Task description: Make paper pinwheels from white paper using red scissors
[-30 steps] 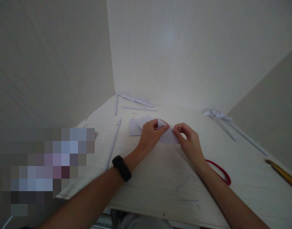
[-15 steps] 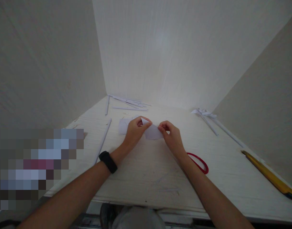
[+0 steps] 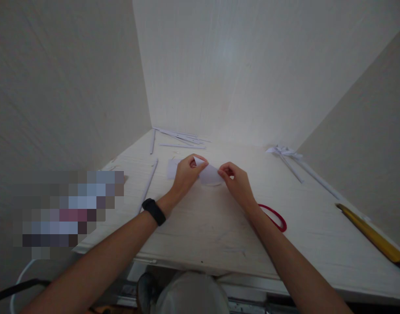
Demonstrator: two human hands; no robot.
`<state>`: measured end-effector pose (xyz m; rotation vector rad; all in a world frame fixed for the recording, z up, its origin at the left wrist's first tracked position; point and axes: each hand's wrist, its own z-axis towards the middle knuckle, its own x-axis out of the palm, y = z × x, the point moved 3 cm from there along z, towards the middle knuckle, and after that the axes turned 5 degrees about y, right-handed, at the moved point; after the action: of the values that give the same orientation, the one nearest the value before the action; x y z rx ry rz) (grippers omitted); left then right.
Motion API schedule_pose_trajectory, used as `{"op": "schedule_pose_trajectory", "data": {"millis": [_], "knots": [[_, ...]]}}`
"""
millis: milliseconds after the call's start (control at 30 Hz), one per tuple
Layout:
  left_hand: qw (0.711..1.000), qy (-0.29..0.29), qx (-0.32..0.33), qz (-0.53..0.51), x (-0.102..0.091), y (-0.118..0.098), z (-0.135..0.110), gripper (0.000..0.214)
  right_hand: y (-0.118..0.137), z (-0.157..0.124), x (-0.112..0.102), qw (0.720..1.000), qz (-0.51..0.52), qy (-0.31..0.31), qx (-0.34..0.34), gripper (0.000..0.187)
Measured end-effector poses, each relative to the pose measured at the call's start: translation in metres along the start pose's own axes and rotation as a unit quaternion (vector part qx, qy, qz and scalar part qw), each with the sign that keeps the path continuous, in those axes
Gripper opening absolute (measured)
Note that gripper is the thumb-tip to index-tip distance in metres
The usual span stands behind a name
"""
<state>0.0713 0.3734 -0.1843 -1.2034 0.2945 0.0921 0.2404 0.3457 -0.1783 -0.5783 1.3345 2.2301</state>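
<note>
Between my two hands a small piece of white paper (image 3: pixel 210 175) is held just over the white table. My left hand (image 3: pixel 188 172), with a black band on its wrist, pinches the paper's upper left part, where a corner folds up. At the right edge of the paper, my right hand (image 3: pixel 234 176) pinches with thumb and finger. Another white paper piece (image 3: pixel 172 168) lies flat behind my left hand, partly covered by it. Under my right forearm a red handle loop (image 3: pixel 278 218) shows; the rest of that tool is hidden.
Thin white paper sticks (image 3: pixel 183 136) lie at the back left, and a rolled paper tube (image 3: pixel 149 183) lies left of my hand. Crumpled paper (image 3: pixel 285 151) with tubes rests at the back right. A yellow cutter knife (image 3: pixel 370 233) lies along the right wall.
The view has shifted slightly, so the table things appear a little up and to the right. Both hands keep their pinch on the paper, whose lower edge now curls a little.
</note>
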Motion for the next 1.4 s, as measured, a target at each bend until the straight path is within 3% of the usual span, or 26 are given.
{"op": "schedule_pose_trajectory", "data": {"millis": [267,567,1167,1400], "knots": [[0.996,-0.042,0.043,0.060,-0.011,-0.013,0.001,0.031,-0.005,0.000,0.002,0.997,-0.032,0.068,-0.015,0.019],[0.978,0.140,0.048,0.145,-0.021,-0.018,0.008,0.029,0.000,-0.003,-0.007,0.995,-0.038,0.086,-0.019,0.018],[0.951,0.225,0.037,0.209,-0.010,-0.004,0.006,0.030,0.008,-0.002,-0.002,0.992,-0.057,0.068,-0.087,0.017],[0.945,0.239,0.045,0.219,0.000,-0.008,0.001,0.030,0.008,-0.005,0.004,0.989,-0.073,0.076,-0.103,0.017]]}}
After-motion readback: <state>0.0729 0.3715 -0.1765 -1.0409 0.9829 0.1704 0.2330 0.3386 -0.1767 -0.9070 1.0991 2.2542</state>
